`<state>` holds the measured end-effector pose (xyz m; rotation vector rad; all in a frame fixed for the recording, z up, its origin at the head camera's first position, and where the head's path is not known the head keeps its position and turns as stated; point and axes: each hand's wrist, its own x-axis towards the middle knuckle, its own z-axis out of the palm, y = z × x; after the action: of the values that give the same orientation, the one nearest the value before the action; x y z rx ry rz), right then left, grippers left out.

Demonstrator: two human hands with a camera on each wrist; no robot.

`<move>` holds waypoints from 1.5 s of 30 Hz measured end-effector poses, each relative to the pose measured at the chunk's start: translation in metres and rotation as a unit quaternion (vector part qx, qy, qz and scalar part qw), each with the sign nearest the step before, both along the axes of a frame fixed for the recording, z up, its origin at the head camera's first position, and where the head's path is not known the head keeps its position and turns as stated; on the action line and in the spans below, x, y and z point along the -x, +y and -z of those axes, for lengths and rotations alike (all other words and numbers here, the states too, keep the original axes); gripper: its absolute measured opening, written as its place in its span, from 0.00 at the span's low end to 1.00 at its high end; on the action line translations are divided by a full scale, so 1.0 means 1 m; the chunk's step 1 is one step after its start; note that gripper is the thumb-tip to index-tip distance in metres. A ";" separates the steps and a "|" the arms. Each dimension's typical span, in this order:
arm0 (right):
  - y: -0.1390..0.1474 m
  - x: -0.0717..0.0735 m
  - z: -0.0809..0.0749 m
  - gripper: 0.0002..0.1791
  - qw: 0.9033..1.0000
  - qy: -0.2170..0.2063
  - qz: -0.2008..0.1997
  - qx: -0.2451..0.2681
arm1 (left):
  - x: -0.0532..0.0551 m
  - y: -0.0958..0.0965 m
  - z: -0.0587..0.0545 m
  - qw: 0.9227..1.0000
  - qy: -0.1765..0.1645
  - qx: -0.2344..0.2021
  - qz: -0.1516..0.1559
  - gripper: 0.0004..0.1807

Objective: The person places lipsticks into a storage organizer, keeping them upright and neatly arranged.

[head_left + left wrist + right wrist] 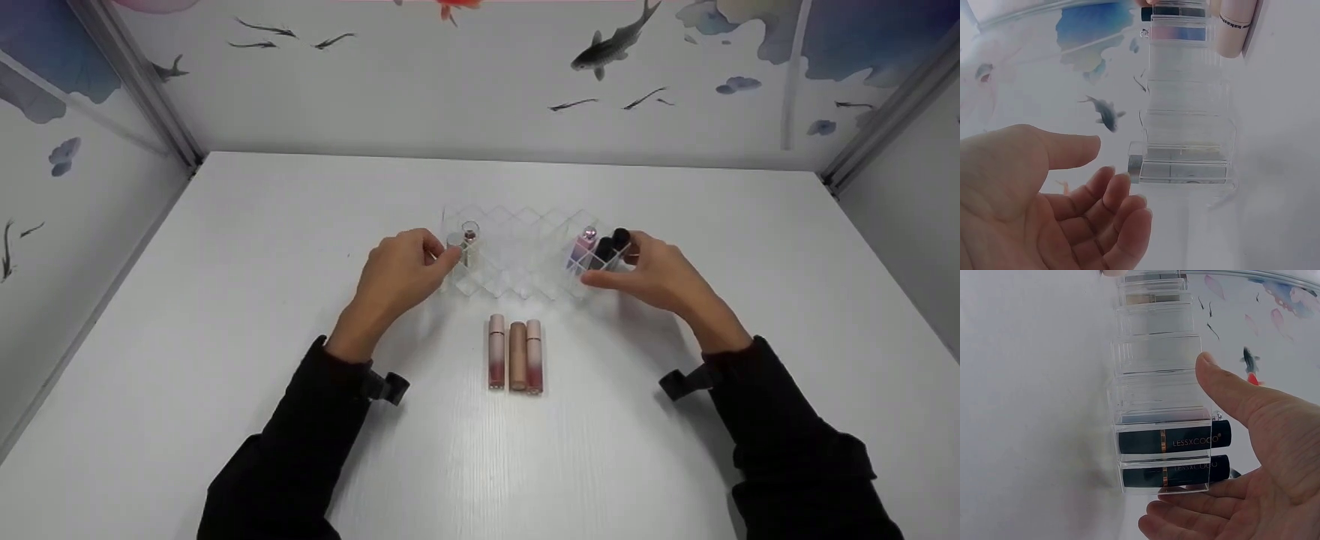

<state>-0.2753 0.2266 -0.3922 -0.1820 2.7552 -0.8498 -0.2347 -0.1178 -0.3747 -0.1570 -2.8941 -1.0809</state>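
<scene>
Organizer (525, 259) of see-through plastic, with diamond-shaped compartments, lies crosswise on the white table (637, 450), and from my distant seat I see both hands at its two ends; in its left end stand a silver-capped tube (454, 240) and a small bottle with a round top (470, 235); in its right end I count a pink-and-purple tube (583, 247) with a clear round cap and two black lipsticks (1145, 442) with gold bands, the nearer label in my right wrist view reading LESSXCOCO.

My left hand (405, 270) is relaxed and grasping nothing, its fingers loosely curved just beside the silver-capped tube; my right hand (656, 274) is spread around the right end, thumb along the near side and fingers by the black lipsticks, with no clench that I can see; whether either hand touches the plastic I cannot tell.

Nearer to me, in front of the organizer, three tubes lie side by side: a tan tube (517, 356) between two pink-to-red tubes (496, 352); black sleeves (292, 442) cover both forearms; beyond the table rises a white wall (450, 105) painted with fish.
</scene>
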 end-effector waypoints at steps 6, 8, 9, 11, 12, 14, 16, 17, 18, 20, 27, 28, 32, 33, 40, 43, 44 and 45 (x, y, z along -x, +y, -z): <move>0.000 0.000 0.001 0.68 1.000 0.000 -0.001 0.006 | -0.004 0.013 0.004 0.998 -0.042 0.016 0.049 0.18; 0.000 0.000 0.001 0.68 1.000 0.001 0.000 0.005 | -0.007 0.021 0.005 0.995 -0.058 0.035 0.074 0.20; 0.000 0.000 0.000 0.68 1.000 0.001 0.000 0.005 | -0.009 0.025 0.006 0.993 -0.066 0.047 0.086 0.20; 0.000 0.000 0.000 0.69 1.000 0.001 0.001 0.003 | -0.012 0.031 0.009 0.990 -0.070 0.071 0.105 0.21; 0.000 0.000 0.000 0.70 1.000 0.002 0.001 0.002 | -0.014 0.034 0.010 0.988 -0.070 0.081 0.109 0.20; 0.000 0.000 0.000 0.70 1.000 0.001 0.000 0.001 | -0.015 0.039 0.013 0.987 -0.073 0.097 0.109 0.19; 0.000 0.000 0.000 0.70 1.000 0.000 0.000 0.002 | -0.016 0.042 0.017 0.986 -0.078 0.108 0.103 0.19; 0.000 0.000 0.000 0.70 1.000 -0.001 0.000 0.002 | -0.016 0.043 0.018 0.985 -0.084 0.114 0.101 0.21; 0.000 0.000 0.000 0.70 1.000 -0.002 0.000 0.002 | -0.016 0.044 0.020 0.983 -0.091 0.121 0.099 0.23; 0.000 0.000 0.000 0.69 1.000 -0.003 0.000 0.004 | -0.016 0.045 0.022 0.980 -0.106 0.132 0.100 0.28; 0.000 0.000 0.001 0.70 1.000 0.000 -0.003 0.004 | -0.016 0.049 0.030 0.973 -0.126 0.160 0.105 0.32; 0.000 0.000 0.000 0.70 1.000 -0.001 -0.001 0.004 | -0.016 0.049 0.030 0.973 -0.126 0.163 0.103 0.32; -0.001 0.000 0.000 0.70 1.000 -0.002 0.001 0.000 | -0.016 0.052 0.032 0.974 -0.124 0.168 0.093 0.31; -0.001 0.001 0.000 0.69 1.000 -0.001 0.001 0.000 | -0.016 0.052 0.033 0.974 -0.122 0.170 0.091 0.31; 0.000 0.001 0.000 0.70 1.000 0.000 -0.001 0.001 | -0.016 0.053 0.034 0.972 -0.113 0.181 0.098 0.29; 0.000 0.001 0.001 0.72 1.000 -0.001 0.000 -0.001 | -0.017 0.052 0.033 0.972 -0.111 0.178 0.102 0.29; 0.000 0.001 0.001 0.72 1.000 -0.002 0.000 -0.001 | -0.017 0.051 0.033 0.973 -0.110 0.177 0.104 0.29; 0.000 0.001 0.001 0.72 1.000 -0.002 0.000 0.000 | -0.017 0.051 0.033 0.973 -0.109 0.176 0.105 0.29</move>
<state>-0.2767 0.2268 -0.3928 -0.1794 2.7520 -0.8486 -0.2181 -0.0669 -0.4078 -0.3905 -3.3089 -0.6258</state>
